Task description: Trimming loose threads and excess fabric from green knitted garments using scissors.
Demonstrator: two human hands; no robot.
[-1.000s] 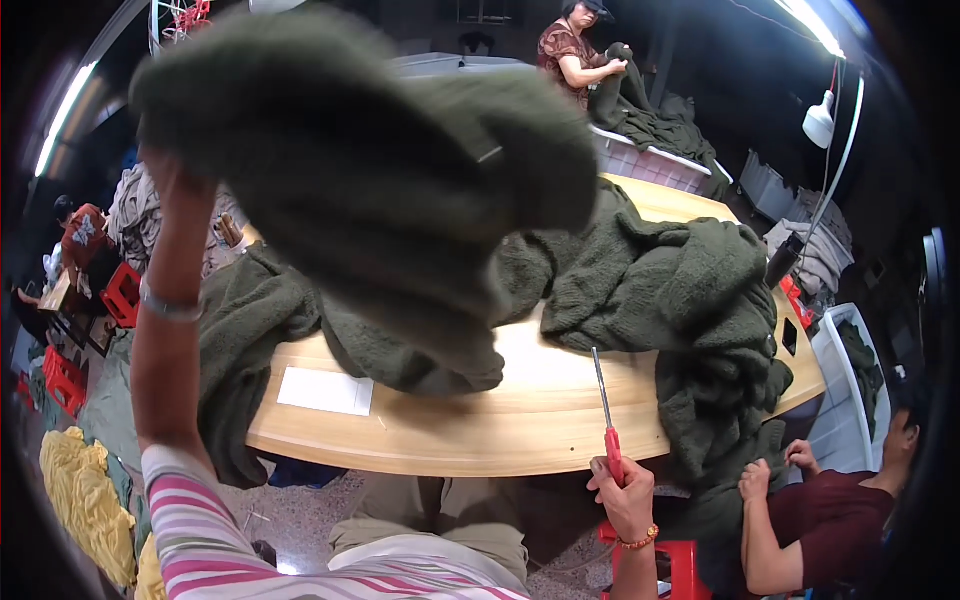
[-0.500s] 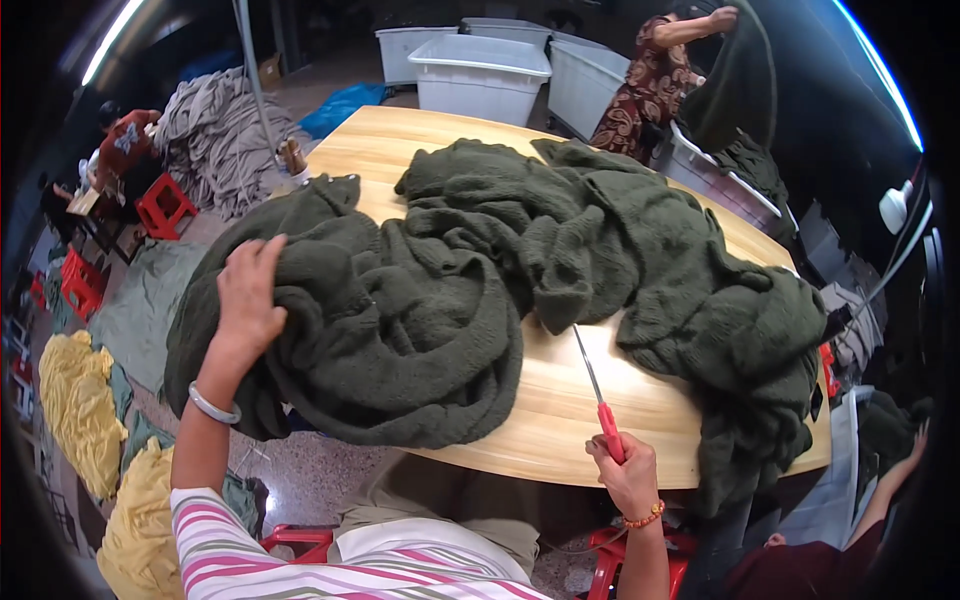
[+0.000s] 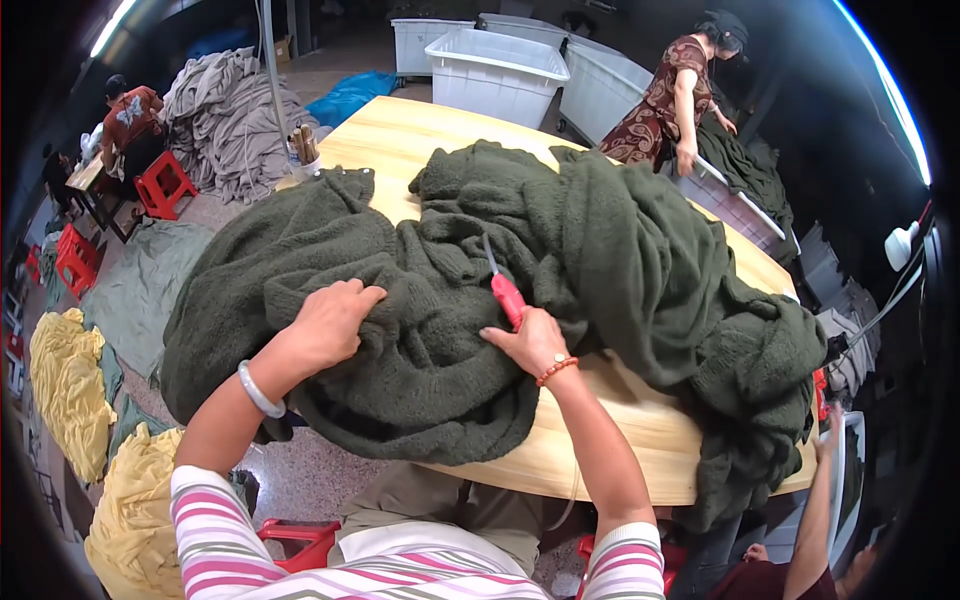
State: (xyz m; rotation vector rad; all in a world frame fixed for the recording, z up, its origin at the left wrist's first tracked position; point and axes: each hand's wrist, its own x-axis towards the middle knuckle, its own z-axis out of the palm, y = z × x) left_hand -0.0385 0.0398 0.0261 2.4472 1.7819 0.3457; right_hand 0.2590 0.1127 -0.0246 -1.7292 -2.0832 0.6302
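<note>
Dark green fleecy cloth (image 3: 430,330) lies heaped in thick folds over the left and middle of the wooden table (image 3: 390,120). My left hand (image 3: 330,325) presses onto the heap's left part, its fingers curled into a fold and their tips partly hidden. In my right hand (image 3: 535,345) is a slim tool with a red handle (image 3: 508,298) and a thin metal blade (image 3: 490,254). The blade points away from me, over the cloth between the left heap and the larger pile of the same cloth (image 3: 650,260) on the right.
White bins (image 3: 497,80) stand beyond the table; a person (image 3: 672,105) leans over one at the far right. A cup of sticks (image 3: 303,150) sits at the left corner. Grey cloth (image 3: 225,120), yellow cloth (image 3: 70,385) and red stools (image 3: 165,185) are on the left. Another person's arm (image 3: 815,510) shows lower right.
My left hand has moved right and nearer across the cloth. My right hand has carried the red-handled tool forward and left, from over bare table onto the cloth. The far person has lowered the raised cloth.
</note>
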